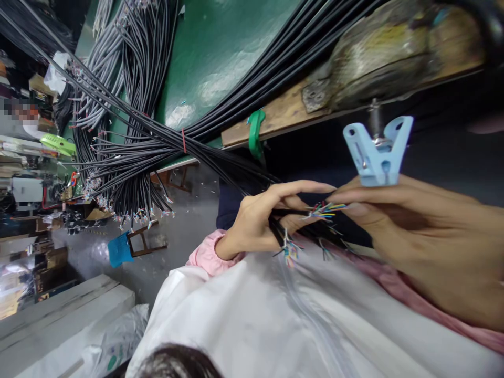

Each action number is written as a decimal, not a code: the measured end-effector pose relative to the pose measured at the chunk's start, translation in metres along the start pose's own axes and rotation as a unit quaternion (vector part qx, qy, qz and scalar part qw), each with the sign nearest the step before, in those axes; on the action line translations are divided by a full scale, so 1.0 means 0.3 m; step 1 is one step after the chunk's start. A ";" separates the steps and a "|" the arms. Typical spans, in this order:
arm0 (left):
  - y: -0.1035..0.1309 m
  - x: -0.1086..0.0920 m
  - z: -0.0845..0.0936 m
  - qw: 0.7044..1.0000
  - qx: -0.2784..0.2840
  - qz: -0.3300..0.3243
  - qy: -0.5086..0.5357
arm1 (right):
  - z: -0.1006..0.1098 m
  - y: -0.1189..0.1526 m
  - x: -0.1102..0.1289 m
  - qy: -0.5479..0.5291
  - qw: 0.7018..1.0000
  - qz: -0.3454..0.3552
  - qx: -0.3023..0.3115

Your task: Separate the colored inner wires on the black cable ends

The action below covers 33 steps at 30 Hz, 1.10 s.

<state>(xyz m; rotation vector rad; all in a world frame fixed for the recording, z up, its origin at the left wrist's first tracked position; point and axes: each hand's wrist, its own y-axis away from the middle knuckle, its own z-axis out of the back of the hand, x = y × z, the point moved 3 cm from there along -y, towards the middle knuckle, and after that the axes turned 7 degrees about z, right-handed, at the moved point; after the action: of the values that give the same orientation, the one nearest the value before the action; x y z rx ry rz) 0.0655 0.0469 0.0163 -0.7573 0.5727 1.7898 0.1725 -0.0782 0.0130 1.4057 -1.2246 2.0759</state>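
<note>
Two hands held black cables and pinched their bright little wires.
The right grip (421,231) was pinched narrow on the tips of the coloured wires (325,211), and the left grip (258,220) was closed around the black cables (212,156) just behind them. One more wire tuft (290,249) hung just under the left grip. These ends were already bare, but their wires were loose and spread, joined to nothing I could see. A light blue clip (380,157) sat just above the right grip. Up and left of both grips, a big cable pile (145,63) lay on the green desk (220,31), with many loose ends too. I couldn't tell how many were finished.
</note>
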 end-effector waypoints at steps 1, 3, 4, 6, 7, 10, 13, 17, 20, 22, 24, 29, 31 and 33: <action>0.000 -0.001 0.001 1.000 0.001 0.004 0.002 | 0.000 0.001 0.000 0.001 1.000 0.008 -0.001; -0.002 -0.003 0.004 1.000 -0.002 0.006 0.012 | -0.001 0.001 0.002 -0.001 1.000 0.018 -0.003; -0.002 -0.003 0.005 1.000 -0.003 0.003 0.016 | -0.001 0.001 0.002 -0.004 1.000 0.020 -0.009; -0.003 -0.003 0.004 1.000 0.001 -0.005 0.018 | -0.006 0.001 0.001 -0.009 1.000 0.012 -0.015; -0.002 -0.001 0.003 1.000 0.004 -0.008 0.014 | -0.009 0.002 -0.002 -0.014 1.000 0.002 -0.017; 0.002 0.009 -0.003 1.000 0.024 -0.003 -0.002 | -0.023 0.009 -0.015 -0.034 0.999 -0.039 -0.011; 0.005 0.019 -0.007 0.999 0.031 -0.003 0.017 | -0.030 0.018 -0.025 -0.049 0.997 -0.056 -0.014; 0.004 0.031 -0.009 0.998 0.022 -0.014 0.059 | -0.029 0.028 -0.036 -0.059 0.997 -0.057 -0.007; 0.005 0.040 -0.012 0.998 0.013 -0.006 0.067 | -0.021 0.033 -0.039 -0.060 0.996 -0.064 -0.001; 0.007 0.040 -0.013 0.998 0.009 -0.007 0.068 | -0.014 0.034 -0.039 -0.064 0.994 -0.084 -0.002; 0.007 0.038 -0.015 0.998 0.011 -0.008 0.069 | -0.009 0.034 -0.037 -0.083 0.991 -0.106 0.000; -0.006 0.024 -0.007 0.993 -0.030 -0.049 0.101 | -0.019 0.028 -0.027 -0.100 0.993 -0.067 -0.001; -0.010 0.019 -0.001 0.991 -0.039 -0.074 0.100 | -0.023 0.030 -0.029 -0.099 0.994 -0.052 -0.015; -0.012 0.013 0.004 0.992 -0.025 -0.096 0.080 | -0.025 0.033 -0.032 -0.101 0.993 -0.063 -0.021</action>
<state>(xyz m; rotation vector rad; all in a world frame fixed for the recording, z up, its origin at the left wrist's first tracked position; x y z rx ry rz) 0.0676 0.0515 0.0141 -0.9646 0.5425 1.5806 0.1656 -0.0760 -0.0010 1.6617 -1.2137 1.8497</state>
